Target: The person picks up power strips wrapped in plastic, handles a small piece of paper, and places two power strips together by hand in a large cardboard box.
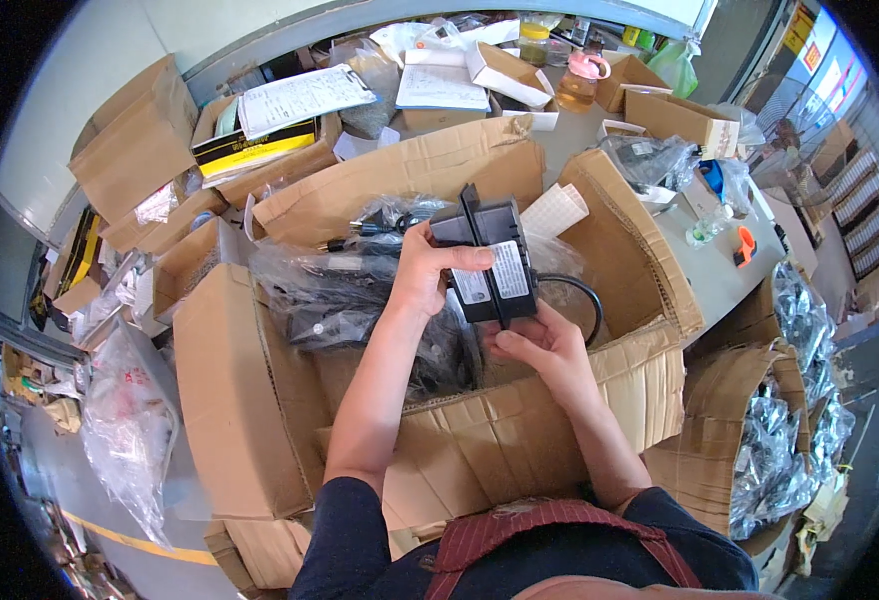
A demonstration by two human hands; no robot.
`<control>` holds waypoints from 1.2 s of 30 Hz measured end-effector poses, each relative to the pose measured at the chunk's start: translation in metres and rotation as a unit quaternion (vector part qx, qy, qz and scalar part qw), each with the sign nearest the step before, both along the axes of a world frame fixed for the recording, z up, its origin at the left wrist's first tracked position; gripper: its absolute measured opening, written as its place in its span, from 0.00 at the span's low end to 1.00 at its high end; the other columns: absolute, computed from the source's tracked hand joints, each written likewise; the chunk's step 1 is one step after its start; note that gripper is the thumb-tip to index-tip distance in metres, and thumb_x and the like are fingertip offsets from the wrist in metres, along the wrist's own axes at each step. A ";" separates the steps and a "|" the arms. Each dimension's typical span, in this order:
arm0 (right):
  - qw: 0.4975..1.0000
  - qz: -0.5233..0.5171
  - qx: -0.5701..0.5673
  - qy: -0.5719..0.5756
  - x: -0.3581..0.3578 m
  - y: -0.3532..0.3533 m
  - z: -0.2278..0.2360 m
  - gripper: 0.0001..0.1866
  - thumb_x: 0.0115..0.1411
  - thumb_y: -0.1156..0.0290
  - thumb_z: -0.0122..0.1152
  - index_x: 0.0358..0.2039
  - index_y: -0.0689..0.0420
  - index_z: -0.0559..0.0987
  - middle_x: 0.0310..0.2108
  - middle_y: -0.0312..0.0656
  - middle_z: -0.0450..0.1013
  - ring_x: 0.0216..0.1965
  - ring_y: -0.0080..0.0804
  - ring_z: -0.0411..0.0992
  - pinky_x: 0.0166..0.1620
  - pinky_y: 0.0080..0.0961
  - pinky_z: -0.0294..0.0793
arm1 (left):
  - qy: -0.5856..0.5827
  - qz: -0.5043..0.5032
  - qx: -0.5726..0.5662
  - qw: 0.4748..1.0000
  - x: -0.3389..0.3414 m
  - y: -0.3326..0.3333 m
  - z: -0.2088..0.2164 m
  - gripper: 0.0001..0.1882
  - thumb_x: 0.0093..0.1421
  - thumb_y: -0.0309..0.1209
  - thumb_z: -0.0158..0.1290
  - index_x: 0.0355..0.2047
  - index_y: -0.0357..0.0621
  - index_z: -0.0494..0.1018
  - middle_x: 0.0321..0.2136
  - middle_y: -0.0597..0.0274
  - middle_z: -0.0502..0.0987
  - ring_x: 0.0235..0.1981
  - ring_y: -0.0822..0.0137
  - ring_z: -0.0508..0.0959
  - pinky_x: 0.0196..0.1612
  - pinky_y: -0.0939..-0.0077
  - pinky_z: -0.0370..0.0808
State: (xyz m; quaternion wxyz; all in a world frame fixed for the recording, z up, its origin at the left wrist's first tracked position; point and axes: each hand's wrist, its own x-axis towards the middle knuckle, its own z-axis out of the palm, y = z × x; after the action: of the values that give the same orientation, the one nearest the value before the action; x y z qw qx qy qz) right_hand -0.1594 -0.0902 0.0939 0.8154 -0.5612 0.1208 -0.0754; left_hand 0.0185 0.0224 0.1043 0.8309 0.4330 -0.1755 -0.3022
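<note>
Over an open cardboard box (600, 395), I hold a black power adapter (476, 255) with white printed labels and a black strip across its middle. My left hand (426, 277) grips its left side, thumb lying across the front. At the lower end, my right hand (548, 350) closes its thumb and fingers on the bottom edge. A black cable (592, 300) loops out from the adapter's right side. Beneath my hands, the box contains clear plastic bags (310, 285) with black devices and cords inside. What the adapter's far side looks like is hidden.
Behind the box, a grey table bears clipboards (305, 98), small cartons, a pink-lidded jug (582, 82) and an orange-handled tool (746, 246). Another carton (705, 440) of plastic-wrapped items stands at the right. A plastic bag (125, 420) hangs at the left.
</note>
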 end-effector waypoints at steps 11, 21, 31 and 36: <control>0.855 -0.044 -0.499 -0.135 0.009 -0.049 0.106 0.16 0.63 0.76 0.57 0.51 0.64 0.77 0.45 0.42 0.78 0.45 0.24 0.74 0.48 0.23 0.74 | 0.000 -0.014 0.013 1.000 -0.003 0.001 0.010 0.23 0.38 0.16 0.66 0.38 0.28 0.76 0.31 0.50 0.82 0.30 0.63 0.83 0.39 0.69 0.80; 0.720 0.156 -0.627 -0.253 0.109 -0.062 0.117 0.23 0.55 0.65 0.65 0.51 0.59 0.77 0.47 0.49 0.77 0.59 0.48 0.69 0.71 0.50 0.44 | -0.042 -0.028 -0.003 0.999 0.001 0.000 0.001 0.20 0.39 0.18 0.65 0.37 0.31 0.77 0.30 0.56 0.82 0.30 0.68 0.81 0.39 0.74 0.76; 0.545 0.235 -0.774 -0.221 0.099 -0.042 0.116 0.67 0.34 0.41 0.76 0.68 0.61 0.53 0.66 0.59 0.52 0.70 0.60 0.45 0.70 0.56 0.40 | 0.024 -0.049 -0.019 0.998 0.008 0.006 -0.004 0.18 0.42 0.18 0.64 0.37 0.30 0.77 0.30 0.54 0.81 0.30 0.66 0.82 0.37 0.71 0.77; 0.392 0.205 -0.872 -0.210 0.099 -0.021 0.115 0.71 0.26 0.35 0.75 0.70 0.52 0.53 0.65 0.64 0.52 0.69 0.66 0.43 0.70 0.59 0.39 | 0.048 -0.004 -0.005 0.999 0.019 0.005 -0.012 0.14 0.45 0.21 0.59 0.35 0.31 0.76 0.29 0.53 0.81 0.28 0.62 0.82 0.33 0.71 0.77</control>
State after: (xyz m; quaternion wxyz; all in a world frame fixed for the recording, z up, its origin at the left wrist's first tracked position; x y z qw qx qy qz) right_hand -0.0602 -0.1110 0.2089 -0.1291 -0.9398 -0.3044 -0.0858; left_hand 0.0375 0.0271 0.0921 0.8394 0.4132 -0.1383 -0.3251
